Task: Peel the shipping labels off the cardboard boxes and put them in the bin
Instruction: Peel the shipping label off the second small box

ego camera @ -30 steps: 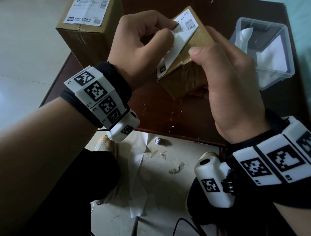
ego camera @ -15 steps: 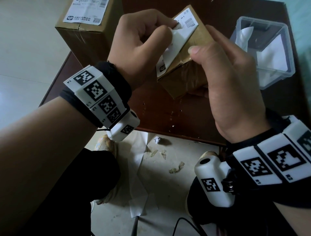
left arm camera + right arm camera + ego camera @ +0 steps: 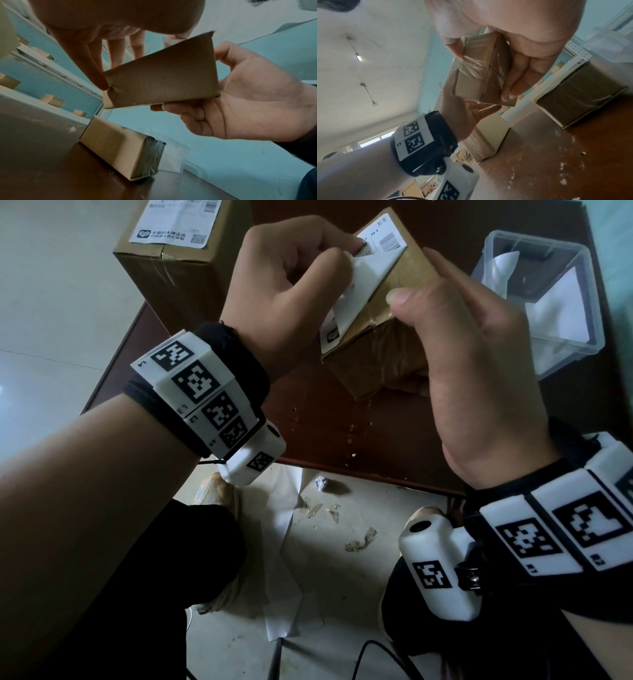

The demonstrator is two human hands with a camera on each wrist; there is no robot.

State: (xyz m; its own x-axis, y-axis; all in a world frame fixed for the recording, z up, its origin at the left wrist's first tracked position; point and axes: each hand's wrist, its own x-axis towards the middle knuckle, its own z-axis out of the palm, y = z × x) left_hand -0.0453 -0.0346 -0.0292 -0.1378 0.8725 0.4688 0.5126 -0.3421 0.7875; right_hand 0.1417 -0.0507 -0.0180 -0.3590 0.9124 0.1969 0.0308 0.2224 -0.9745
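Note:
I hold a small brown cardboard box (image 3: 383,354) above the table. My right hand (image 3: 424,337) grips it, thumb on top and fingers (image 3: 518,75) underneath. My left hand (image 3: 342,260) pinches the lifted edge of its white shipping label (image 3: 366,278), which is partly peeled and curls up off the top face. The left wrist view shows the box's plain underside (image 3: 163,73) resting in the right palm (image 3: 248,102). The clear plastic bin (image 3: 582,302) stands to the right on the table with white label pieces inside.
A tall cardboard box (image 3: 171,278) with its own label (image 3: 171,224) stands at the back left. Another taped box (image 3: 123,148) lies on the dark brown table (image 3: 342,433). Paper scraps and backing sheets (image 3: 291,525) litter the floor by my feet.
My left hand has pulled the label's edge further up and back, so more of it stands free of the box. The right hand keeps the box nearly still.

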